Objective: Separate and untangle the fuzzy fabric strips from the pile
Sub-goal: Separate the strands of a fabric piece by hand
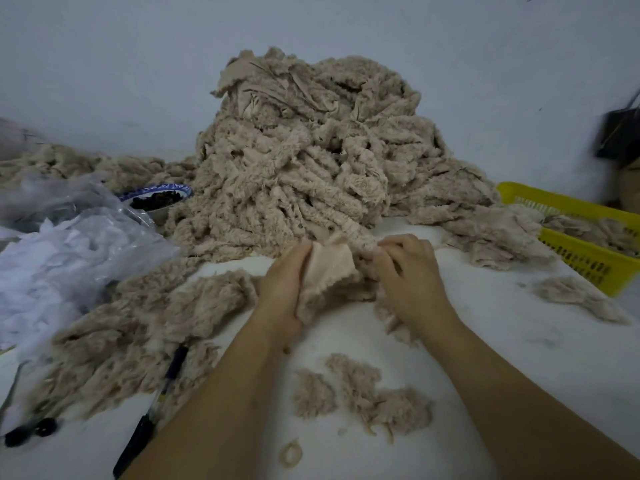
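Head view: left hand [282,282] and right hand [408,271] pinch one fuzzy strip [332,268] — few strips [363,396] lie separated; the big pile [304,157] remains.

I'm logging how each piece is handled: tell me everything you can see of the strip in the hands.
The strip is beige fabric, crumpled, its smooth backing turned toward the camera and fuzzy nap showing along frayed edges. It is held just above the white table. The left hand grips its left side; the right hand pinches its fuzzy far end, which seems to run on into the pile behind.
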### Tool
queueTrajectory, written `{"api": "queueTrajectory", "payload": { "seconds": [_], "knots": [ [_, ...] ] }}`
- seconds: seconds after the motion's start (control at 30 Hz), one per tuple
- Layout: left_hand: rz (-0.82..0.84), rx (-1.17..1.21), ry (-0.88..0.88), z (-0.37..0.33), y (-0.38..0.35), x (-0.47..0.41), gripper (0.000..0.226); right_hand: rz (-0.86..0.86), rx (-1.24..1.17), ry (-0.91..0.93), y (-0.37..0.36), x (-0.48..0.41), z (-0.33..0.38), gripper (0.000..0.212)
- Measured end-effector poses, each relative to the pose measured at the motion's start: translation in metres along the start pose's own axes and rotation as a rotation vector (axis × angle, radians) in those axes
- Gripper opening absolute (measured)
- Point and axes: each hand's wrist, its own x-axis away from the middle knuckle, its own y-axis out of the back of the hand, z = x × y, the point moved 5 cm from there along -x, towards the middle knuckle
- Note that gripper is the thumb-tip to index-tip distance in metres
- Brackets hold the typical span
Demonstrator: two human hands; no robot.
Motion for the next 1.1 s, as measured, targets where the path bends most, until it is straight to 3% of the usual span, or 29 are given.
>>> {"api": "queueTrajectory", "payload": {
  "seconds": [0.1,0.27,0.43,0.53,0.6,0.67,0.73,0.87,0.97,1.1],
  "knots": [
    [0.112,0.002,-0.015,0.002,-0.007,0.001,0.032,-0.023,-0.228,0.086,0.001,0.004,0.012,0.035],
    [0.209,0.014,-0.049,0.005,-0.014,0.0,0.031,0.411,-0.283,0.005,-0.033,0.013,0.009,0.028],
    [0.175,0.144,-0.081,-0.002,-0.007,-0.001,0.028,0.314,-0.232,-0.01,-0.025,0.005,-0.003,0.011],
    [0.018,-0.389,-0.262,-0.006,-0.004,0.0,0.031,0.144,-0.181,0.003,-0.017,0.002,-0.005,0.015],
    [0.102,-0.727,-0.362,-0.003,-0.015,0.003,0.027,0.028,-0.211,0.059,-0.008,0.001,0.002,0.014],
    [0.205,-0.863,-0.396,0.003,-0.023,0.003,0.032,0.007,-0.281,0.104,-0.003,0.001,0.007,0.011],
    [0.198,-0.816,-0.412,0.002,-0.023,0.003,0.017,0.09,-0.355,0.071,-0.005,0.003,0.007,0.015],
    [0.206,-0.434,-0.175,0.004,-0.016,0.005,0.028,0.352,-0.253,0.05,-0.023,0.01,0.005,0.025],
    [0.203,-0.215,-0.064,0.0,-0.016,0.006,0.03,0.365,-0.094,0.099,-0.027,0.008,0.003,0.02],
    [0.251,-0.125,-0.069,0.001,-0.019,0.007,0.023,0.372,-0.002,0.06,-0.025,0.006,-0.005,0.012]
  ]
}}
